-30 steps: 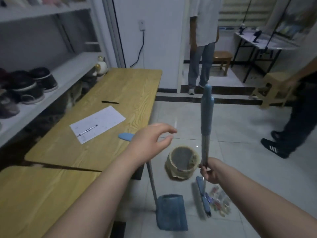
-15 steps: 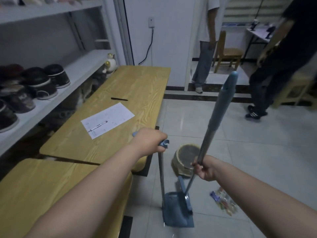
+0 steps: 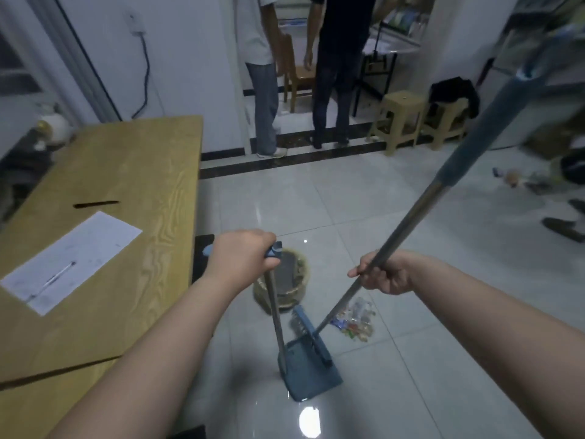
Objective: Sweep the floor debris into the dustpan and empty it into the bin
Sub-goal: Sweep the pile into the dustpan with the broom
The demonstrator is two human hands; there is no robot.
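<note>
My left hand [image 3: 242,259] grips the blue top of the dustpan handle. The blue dustpan [image 3: 308,372] stands on the white tile floor below it. My right hand [image 3: 384,274] holds the metal shaft of the broom [image 3: 421,201], which leans up to the right. The broom's blue head [image 3: 311,335] rests at the mouth of the dustpan. A small heap of colourful wrappers [image 3: 356,321] lies on the floor just right of the broom head. A round woven bin [image 3: 285,282] sits behind the dustpan pole.
A wooden table [image 3: 104,248] with a sheet of paper [image 3: 69,259] and pens runs along my left. Two people [image 3: 300,74] stand in the doorway ahead. Plastic stools [image 3: 402,118] stand at the right, with more litter [image 3: 519,179] and shoes on the floor beyond.
My left hand closed on the dustpan handle a second ago and holds it. The broom has tilted further right, its head swung against the dustpan. The view has turned right.
</note>
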